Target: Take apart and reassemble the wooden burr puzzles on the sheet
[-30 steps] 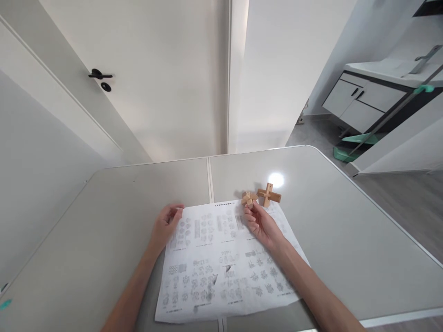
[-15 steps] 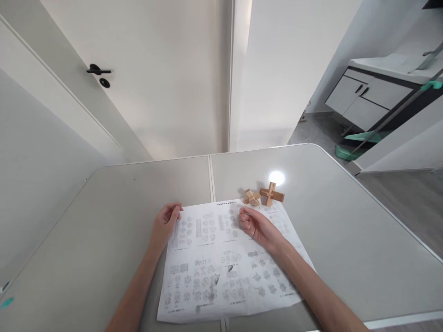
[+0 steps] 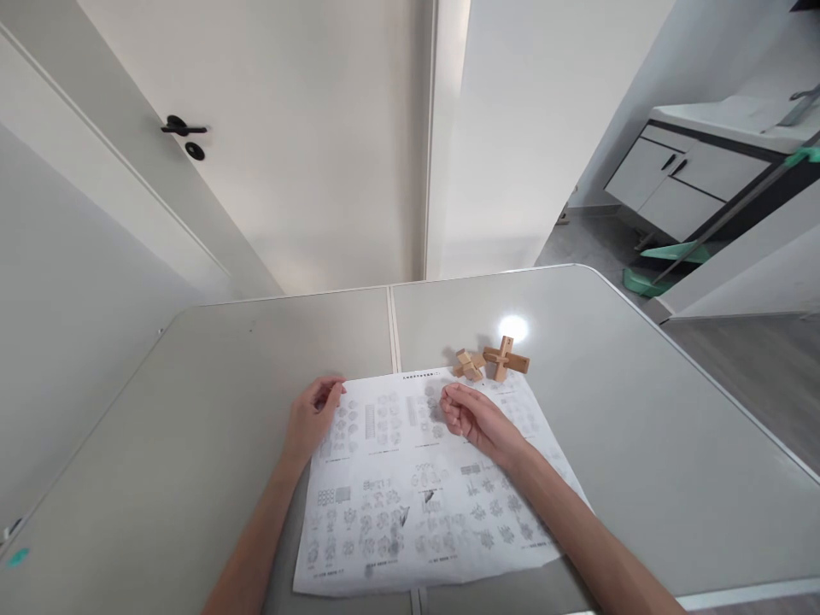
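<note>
A large white sheet of paper (image 3: 410, 465), printed with rows of small diagrams and text, lies on the table. My left hand (image 3: 313, 420) is at its far left corner, fingers curled and thumb against the edge of the sheet. Over the upper right part of the sheet rests my right hand (image 3: 477, 418), its fingers curled in loosely with nothing visible in them. Just beyond that hand, at the sheet's far edge, are two interlocking wooden puzzles: a small pale one (image 3: 471, 365) and a larger cross-shaped one (image 3: 506, 357).
The grey table (image 3: 641, 410) has a pale rim and a seam down its middle. A white door with a black handle (image 3: 183, 128) stands beyond its far edge. To the right, a white cabinet with a sink (image 3: 685, 162) and a green dustpan (image 3: 647, 282) are visible.
My left hand has shifted slightly to the right over the sheet's corner. The right hand stays nearly still, and the wooden puzzles have not been moved. The view has shifted slightly.
</note>
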A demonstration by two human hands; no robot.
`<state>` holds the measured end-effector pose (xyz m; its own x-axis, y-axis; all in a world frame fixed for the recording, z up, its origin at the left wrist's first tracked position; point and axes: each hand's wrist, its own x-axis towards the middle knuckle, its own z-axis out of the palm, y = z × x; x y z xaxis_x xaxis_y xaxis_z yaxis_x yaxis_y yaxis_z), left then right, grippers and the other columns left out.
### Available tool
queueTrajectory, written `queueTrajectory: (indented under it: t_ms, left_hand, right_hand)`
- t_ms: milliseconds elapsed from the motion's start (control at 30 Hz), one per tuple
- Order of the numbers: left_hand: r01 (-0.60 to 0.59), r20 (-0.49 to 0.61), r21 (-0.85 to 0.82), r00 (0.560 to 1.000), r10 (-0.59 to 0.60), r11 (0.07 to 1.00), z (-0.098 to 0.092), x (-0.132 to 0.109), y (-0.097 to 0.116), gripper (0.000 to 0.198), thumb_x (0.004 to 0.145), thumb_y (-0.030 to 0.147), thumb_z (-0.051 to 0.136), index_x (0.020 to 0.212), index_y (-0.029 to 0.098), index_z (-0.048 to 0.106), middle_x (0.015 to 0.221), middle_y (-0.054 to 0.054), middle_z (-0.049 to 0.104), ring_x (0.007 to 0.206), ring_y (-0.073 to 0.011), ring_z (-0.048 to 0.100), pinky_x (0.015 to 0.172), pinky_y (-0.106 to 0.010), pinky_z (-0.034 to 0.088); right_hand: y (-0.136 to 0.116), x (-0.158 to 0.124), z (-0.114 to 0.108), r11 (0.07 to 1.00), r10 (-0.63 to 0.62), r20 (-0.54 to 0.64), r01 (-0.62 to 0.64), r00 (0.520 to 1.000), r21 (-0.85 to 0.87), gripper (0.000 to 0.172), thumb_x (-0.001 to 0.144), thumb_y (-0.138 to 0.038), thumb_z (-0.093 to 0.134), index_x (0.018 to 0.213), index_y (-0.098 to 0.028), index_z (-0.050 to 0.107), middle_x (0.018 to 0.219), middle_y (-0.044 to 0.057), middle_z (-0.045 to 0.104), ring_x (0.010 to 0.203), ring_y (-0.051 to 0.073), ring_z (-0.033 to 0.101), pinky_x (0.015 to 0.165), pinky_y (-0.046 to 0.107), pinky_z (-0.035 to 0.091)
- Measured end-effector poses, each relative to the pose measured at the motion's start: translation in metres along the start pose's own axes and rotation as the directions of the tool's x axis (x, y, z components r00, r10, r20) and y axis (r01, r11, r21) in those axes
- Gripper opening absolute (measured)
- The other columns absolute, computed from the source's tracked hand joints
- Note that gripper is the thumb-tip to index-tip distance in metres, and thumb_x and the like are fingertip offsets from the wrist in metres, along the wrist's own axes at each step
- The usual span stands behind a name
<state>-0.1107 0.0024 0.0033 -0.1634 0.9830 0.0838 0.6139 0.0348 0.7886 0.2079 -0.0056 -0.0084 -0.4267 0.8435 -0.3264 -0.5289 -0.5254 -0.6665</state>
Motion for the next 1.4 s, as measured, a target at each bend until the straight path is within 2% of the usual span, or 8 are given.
queueTrajectory:
  t_ms: [1000,1400]
  left_hand:
    - [-0.031,0.040,0.042,0.999,0.030,0.999,0.0023,-0.0027,0.0026,0.028,0.095,0.044,0.056,0.101,0.024,0.073,0.087,-0.003,0.076,0.071,-0.0167,0.063,0.069,-0.028,0.051]
    - [-0.057,0.031,0.026,0.998,0.056,0.998,0.0040,-0.0020,0.0010,0.027,0.094,0.043,0.056,0.098,0.023,0.073,0.084,-0.002,0.075,0.069,-0.0160,0.062,0.067,-0.027,0.051]
  right_hand:
    - [-0.0009,-0.0028,0.0016,0.998,-0.007,-0.014,0.006,1.000,-0.056,0.033,0.085,-0.046,0.085,0.084,-0.017,0.069,0.076,0.000,0.063,0.061,0.009,0.052,0.055,0.022,0.045]
    - [0.0036,0.0000,-0.0047,0.998,-0.023,-0.007,0.022,1.000,-0.065,0.031,0.086,-0.045,0.085,0.085,-0.017,0.071,0.077,0.000,0.063,0.062,0.009,0.052,0.054,0.022,0.045]
